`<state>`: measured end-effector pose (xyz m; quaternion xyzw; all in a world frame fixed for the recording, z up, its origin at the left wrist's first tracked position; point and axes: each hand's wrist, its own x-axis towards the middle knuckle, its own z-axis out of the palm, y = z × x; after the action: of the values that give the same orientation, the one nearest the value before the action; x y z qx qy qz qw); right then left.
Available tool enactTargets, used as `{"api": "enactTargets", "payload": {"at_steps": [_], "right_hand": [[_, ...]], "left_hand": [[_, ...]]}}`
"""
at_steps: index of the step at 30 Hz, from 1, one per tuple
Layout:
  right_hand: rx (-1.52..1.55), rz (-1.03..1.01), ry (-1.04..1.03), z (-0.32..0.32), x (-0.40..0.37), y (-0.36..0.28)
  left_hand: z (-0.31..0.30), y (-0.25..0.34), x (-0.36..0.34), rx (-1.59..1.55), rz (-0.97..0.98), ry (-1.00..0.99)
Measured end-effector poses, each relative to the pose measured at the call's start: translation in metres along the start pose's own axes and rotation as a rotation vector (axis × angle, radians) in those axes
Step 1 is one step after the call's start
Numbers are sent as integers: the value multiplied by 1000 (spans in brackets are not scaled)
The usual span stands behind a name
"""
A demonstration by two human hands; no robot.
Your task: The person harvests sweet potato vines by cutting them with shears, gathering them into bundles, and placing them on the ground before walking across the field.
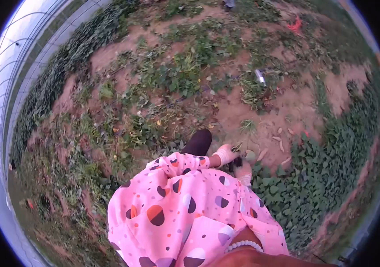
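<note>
My left hand (227, 154), in a pale glove, reaches down to the soil in front of my pink spotted clothing. Its fingers look curled beside a small green sprig (237, 146), but what they grip is too small to make out. Close by, my right hand (244, 172), also gloved, is low at the edge of the leafy vines (287, 191); its fingers are mostly hidden. Something dark (235, 165) shows between the two hands. A round pale-green object (250, 155) lies just beyond them. Several long pale roots (277, 138) are scattered on the soil to the right.
A shiny silver cylinder (260, 77) lies farther ahead among pulled vines. Bright red material (295, 25) is at the far right. Cut vines (176, 71) cover much of the soil ahead and left. A hooped greenhouse wall (3, 98) runs along the left.
</note>
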<state>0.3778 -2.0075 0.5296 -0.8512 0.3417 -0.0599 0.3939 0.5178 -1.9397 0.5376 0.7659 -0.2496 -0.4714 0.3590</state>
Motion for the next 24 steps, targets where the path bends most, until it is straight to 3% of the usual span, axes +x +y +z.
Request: {"api": "enactTargets", "payload": {"at_steps": [1,2,5,10,11,12,13,14,15,18,19,20,21,22,23,24], "right_hand": [[-50,43,-15,-14,4,-1],[-89,92,-38,-28,10,0],[44,316,93,-68,35,9],[177,528,386,-115,94,97],[168,445,572,-118,102,122],[188,443,556,-112,114,177],[-20,539,545,-133,120,192],[22,690,358,-165,122,196],[-46,708,499,-186,117,196],[-30,993,280,-201,92,271],[49,1081,191,-205,78,282],[-190,895,-12,-197,60,306],[-527,747,-435,-171,38,345],[-448,856,-375,-160,19,346],[-425,933,-290,-62,-18,446],[-157,1130,-345,-112,-19,369]], "left_hand": [[1,19,0,50,89,37],[4,34,5,55,50,-2],[18,82,34,-58,112,-50],[-2,123,119,-410,5,39],[-14,138,136,-432,83,110],[-25,150,152,-458,157,183],[-40,161,168,-428,198,222],[-51,178,191,-409,255,258],[-61,196,211,-326,274,276],[-75,221,282,-146,488,242],[-71,248,292,-8,471,197],[-65,274,302,129,455,155],[-56,261,347,122,480,71],[-42,272,371,189,469,-51],[-26,284,394,256,462,-173],[-7,344,374,632,352,-198]]}}
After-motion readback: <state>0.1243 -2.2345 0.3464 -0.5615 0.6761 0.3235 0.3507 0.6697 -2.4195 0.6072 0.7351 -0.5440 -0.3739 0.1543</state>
